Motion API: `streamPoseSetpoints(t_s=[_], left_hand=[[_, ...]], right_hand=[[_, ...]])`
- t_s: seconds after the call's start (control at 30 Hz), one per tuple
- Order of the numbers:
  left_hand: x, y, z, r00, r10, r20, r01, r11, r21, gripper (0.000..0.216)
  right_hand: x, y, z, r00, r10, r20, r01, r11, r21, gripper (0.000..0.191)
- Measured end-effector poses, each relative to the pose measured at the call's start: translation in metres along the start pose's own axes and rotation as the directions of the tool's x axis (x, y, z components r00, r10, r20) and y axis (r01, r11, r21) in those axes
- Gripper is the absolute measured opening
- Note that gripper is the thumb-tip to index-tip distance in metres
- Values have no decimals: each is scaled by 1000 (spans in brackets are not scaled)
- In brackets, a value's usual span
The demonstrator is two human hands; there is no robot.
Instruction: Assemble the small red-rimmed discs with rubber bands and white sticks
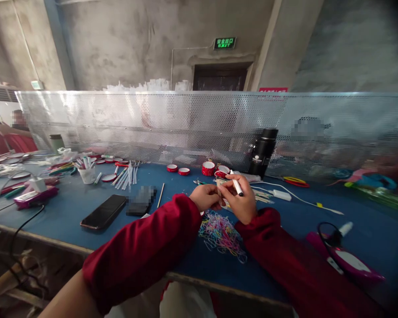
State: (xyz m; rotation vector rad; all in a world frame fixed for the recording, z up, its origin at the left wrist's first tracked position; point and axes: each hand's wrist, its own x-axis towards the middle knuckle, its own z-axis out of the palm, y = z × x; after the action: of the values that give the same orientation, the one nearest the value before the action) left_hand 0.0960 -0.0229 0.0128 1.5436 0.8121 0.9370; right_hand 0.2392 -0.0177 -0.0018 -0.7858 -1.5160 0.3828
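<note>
Over the blue table my two hands meet. My right hand [243, 204] is closed, with a white marker [235, 183] with a black end held among its fingers. Its fingertips also reach the small pale piece [219, 185] between the hands, whose kind I cannot make out. My left hand [204, 197] is closed in a pinch at that same piece, its fingertips partly hidden. Just below the hands lies a tangled pile of thin, multicoloured elastic bands [223, 234]. Thin wooden sticks [262, 197] lie behind my right hand.
Red-rimmed round tins [208, 168] stand near the perforated metal screen [172, 128], beside a black thermos [263, 152]. To the left are a phone [103, 212], a dark pouch-like item [141, 201] and a cup of markers [86, 174]. A purple power strip [348, 260] with cables sits right.
</note>
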Motion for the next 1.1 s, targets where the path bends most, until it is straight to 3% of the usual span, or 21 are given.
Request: streamPoseSetpoints(t_s=[0.57, 0.8, 0.97, 1.1], left_hand=[[1, -1, -5, 999, 17, 34, -20, 997, 81, 17], [-1, -3, -2, 1000, 19, 21, -20, 999, 28, 10], [-2, 2, 0, 998, -46, -35, 45, 998, -38, 8], [-2, 5, -4, 992, -99, -72, 94, 993, -71, 4]], right_hand=[[-1, -2, 0, 1000, 19, 2, -19, 999, 38, 37], [-2, 3, 0, 1000, 15, 8, -15, 1000, 0, 36], [1, -1, -4, 998, -20, -55, 21, 1000, 14, 26], [2, -9, -9, 992, -36, -123, 47, 995, 86, 41]])
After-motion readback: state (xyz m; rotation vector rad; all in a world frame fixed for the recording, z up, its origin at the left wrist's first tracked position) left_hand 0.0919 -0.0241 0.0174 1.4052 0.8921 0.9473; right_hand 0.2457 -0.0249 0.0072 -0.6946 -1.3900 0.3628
